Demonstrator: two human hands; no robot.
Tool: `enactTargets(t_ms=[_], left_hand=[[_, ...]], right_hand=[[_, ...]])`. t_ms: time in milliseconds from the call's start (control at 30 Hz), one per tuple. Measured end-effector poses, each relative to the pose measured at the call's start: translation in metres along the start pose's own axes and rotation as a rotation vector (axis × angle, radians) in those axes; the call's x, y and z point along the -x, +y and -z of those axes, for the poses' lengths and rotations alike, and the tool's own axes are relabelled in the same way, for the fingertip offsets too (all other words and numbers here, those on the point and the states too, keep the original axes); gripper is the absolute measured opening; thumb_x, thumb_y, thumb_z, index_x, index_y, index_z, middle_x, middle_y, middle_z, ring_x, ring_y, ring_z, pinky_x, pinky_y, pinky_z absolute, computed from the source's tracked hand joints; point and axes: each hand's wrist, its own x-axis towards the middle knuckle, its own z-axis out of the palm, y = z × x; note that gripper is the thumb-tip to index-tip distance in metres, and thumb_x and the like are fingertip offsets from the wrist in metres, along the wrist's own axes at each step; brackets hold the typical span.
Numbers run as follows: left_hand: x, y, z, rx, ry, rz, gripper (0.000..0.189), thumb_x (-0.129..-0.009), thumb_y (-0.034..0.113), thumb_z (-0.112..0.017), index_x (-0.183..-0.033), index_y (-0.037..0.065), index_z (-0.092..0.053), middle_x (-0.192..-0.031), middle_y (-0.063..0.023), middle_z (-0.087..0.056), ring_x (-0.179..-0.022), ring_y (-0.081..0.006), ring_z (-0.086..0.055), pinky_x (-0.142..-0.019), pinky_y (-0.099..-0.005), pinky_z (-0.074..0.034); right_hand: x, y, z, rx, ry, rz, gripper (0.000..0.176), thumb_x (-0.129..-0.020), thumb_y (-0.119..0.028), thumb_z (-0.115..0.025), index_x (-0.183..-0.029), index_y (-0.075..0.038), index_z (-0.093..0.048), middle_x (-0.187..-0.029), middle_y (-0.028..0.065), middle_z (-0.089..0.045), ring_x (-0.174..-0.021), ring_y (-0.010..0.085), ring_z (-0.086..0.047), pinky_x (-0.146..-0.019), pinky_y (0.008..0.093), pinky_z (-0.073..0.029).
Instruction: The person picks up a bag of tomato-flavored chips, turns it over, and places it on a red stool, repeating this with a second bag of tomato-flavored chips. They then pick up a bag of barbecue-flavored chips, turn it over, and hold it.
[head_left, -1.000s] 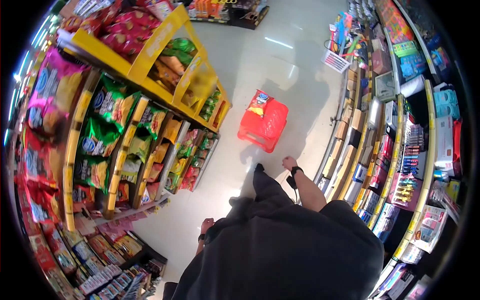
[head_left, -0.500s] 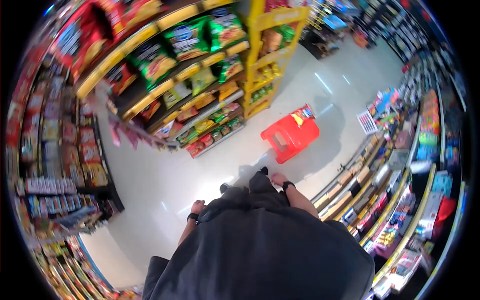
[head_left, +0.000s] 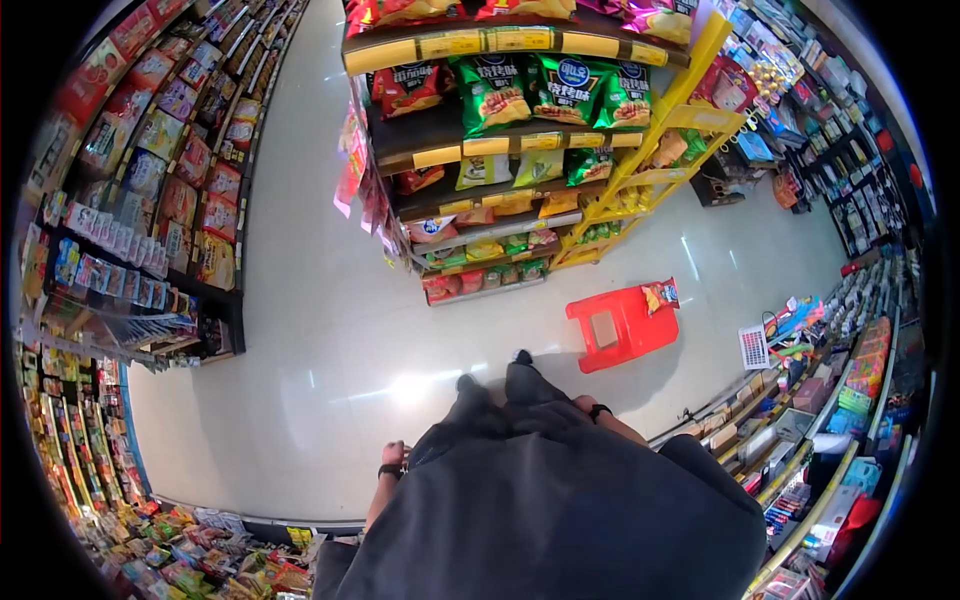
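Note:
My left hand (head_left: 394, 453) hangs beside my left hip with its fingers curled in; what it holds, if anything, is too small to make out. Close against my right thigh is my right hand (head_left: 584, 403), mostly hidden by the dark clothing, its fingers not clear. A red plastic stool (head_left: 640, 335) with a hole in its top stands on the floor ahead and to the right. On the stool's far right corner lies a red and yellow snack bag (head_left: 659, 296). Neither hand touches the stool or the bag.
Ahead, a shelf unit (head_left: 520, 143) holds snack bags, with a yellow rack (head_left: 640, 180) at its right side. Packaged goods fill the shelves on the left (head_left: 180, 150) and right (head_left: 800, 430). A white basket (head_left: 753, 347) is near the right shelves.
The view has turned left, so the shelf unit and the stool now appear further right. My right hand has drawn back against my thigh and is more hidden.

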Motion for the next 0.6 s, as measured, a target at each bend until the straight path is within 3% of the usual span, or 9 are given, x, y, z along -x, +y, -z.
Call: enactTargets(t_ms=[67, 100, 133, 200, 300, 367, 500, 533, 600], left_hand=[[-0.002, -0.045, -0.004, -0.060, 0.023, -0.045, 0.036, -0.084, 0.030, -0.055, -0.093, -0.003, -0.064, -0.085, -0.0169, -0.069, -0.067, -0.0252, -0.064, -0.057, -0.0378, -0.049], [-0.002, -0.061, -0.007, -0.094, 0.036, -0.068, 0.038, -0.082, 0.032, -0.056, -0.090, -0.003, -0.067, -0.086, -0.0182, -0.069, -0.070, -0.0270, -0.065, -0.062, -0.0398, -0.051], [-0.003, -0.070, -0.010, -0.206, 0.073, -0.053, 0.047, -0.080, 0.036, -0.055, -0.093, -0.007, -0.068, -0.094, -0.0229, -0.069, -0.083, -0.0330, -0.066, -0.077, -0.0412, -0.051], [-0.006, -0.078, -0.014, -0.214, 0.106, -0.046, 0.048, -0.080, 0.037, -0.054, -0.096, -0.006, -0.067, -0.096, -0.0228, -0.070, -0.084, -0.0329, -0.066, -0.077, -0.0409, -0.051], [-0.020, -0.078, -0.019, -0.222, 0.162, -0.035, 0.049, -0.082, 0.037, -0.053, -0.100, -0.006, -0.066, -0.099, -0.0226, -0.070, -0.085, -0.0328, -0.067, -0.076, -0.0406, -0.052], [-0.027, -0.058, -0.010, -0.109, 0.030, -0.081, 0.045, -0.085, 0.035, -0.054, -0.104, -0.005, -0.063, -0.099, -0.0201, -0.070, -0.079, -0.0281, -0.067, -0.067, -0.0373, -0.052], [-0.041, 0.034, 0.012, 0.143, 0.112, -0.132, 0.039, -0.092, 0.033, -0.053, -0.110, -0.001, -0.058, -0.094, -0.0150, -0.070, -0.071, -0.0201, -0.066, -0.056, -0.0311, -0.050], [-0.052, 0.056, 0.016, 0.267, 0.143, -0.084, 0.040, -0.093, 0.034, -0.053, -0.111, -0.001, -0.059, -0.094, -0.0150, -0.070, -0.073, -0.0208, -0.066, -0.058, -0.0321, -0.051], [-0.065, 0.113, 0.031, 0.165, 0.156, -0.285, 0.041, -0.094, 0.036, -0.055, -0.112, 0.000, -0.060, -0.093, -0.0142, -0.070, -0.080, -0.0225, -0.067, -0.068, -0.0339, -0.053]], right_hand=[[0.012, -0.076, 0.039, -0.113, -0.015, -0.122, 0.030, -0.083, -0.029, -0.058, -0.086, 0.000, -0.068, -0.086, 0.0121, -0.070, -0.079, 0.0296, -0.066, -0.072, 0.0400, -0.052], [0.011, -0.094, 0.049, -0.208, 0.039, 0.011, 0.027, -0.085, -0.024, -0.058, -0.090, 0.000, -0.067, -0.086, 0.0123, -0.070, -0.074, 0.0256, -0.066, -0.069, 0.0379, -0.052], [0.005, -0.107, 0.057, -0.297, 0.080, 0.148, 0.024, -0.086, -0.020, -0.057, -0.093, 0.001, -0.066, -0.085, 0.0125, -0.069, -0.068, 0.0216, -0.066, -0.067, 0.0358, -0.052], [-0.065, -0.103, 0.059, -0.211, 0.169, 0.203, 0.023, -0.087, -0.018, -0.054, -0.098, -0.001, -0.065, -0.082, 0.0099, -0.068, -0.070, 0.0194, -0.065, -0.067, 0.0324, -0.052], [-0.016, -0.222, 0.106, -0.203, 0.357, 0.294, 0.019, -0.090, -0.016, -0.055, -0.102, -0.004, -0.064, -0.083, 0.0086, -0.066, -0.078, 0.0167, -0.063, -0.072, 0.0301, -0.051], [-0.038, -0.254, 0.118, -0.310, 0.389, 0.485, 0.022, -0.091, -0.017, -0.058, -0.107, -0.004, -0.062, -0.087, 0.0089, -0.066, -0.082, 0.0172, -0.063, -0.076, 0.0308, -0.051], [-0.014, -0.369, 0.166, -0.355, 0.412, 0.684, 0.031, -0.094, -0.019, -0.060, -0.121, -0.005, -0.056, -0.097, 0.0083, -0.066, -0.089, 0.0168, -0.063, -0.080, 0.0302, -0.050], [-0.007, -0.396, 0.178, -0.389, 0.388, 0.768, 0.033, -0.094, -0.019, -0.060, -0.124, -0.005, -0.054, -0.099, 0.0081, -0.066, -0.091, 0.0167, -0.063, -0.081, 0.0296, -0.050], [0.028, -0.456, 0.212, -0.390, 0.373, 0.827, 0.034, -0.096, -0.021, -0.056, -0.124, -0.002, -0.053, -0.104, 0.0126, -0.067, -0.096, 0.0222, -0.065, -0.083, 0.0328, -0.050]])
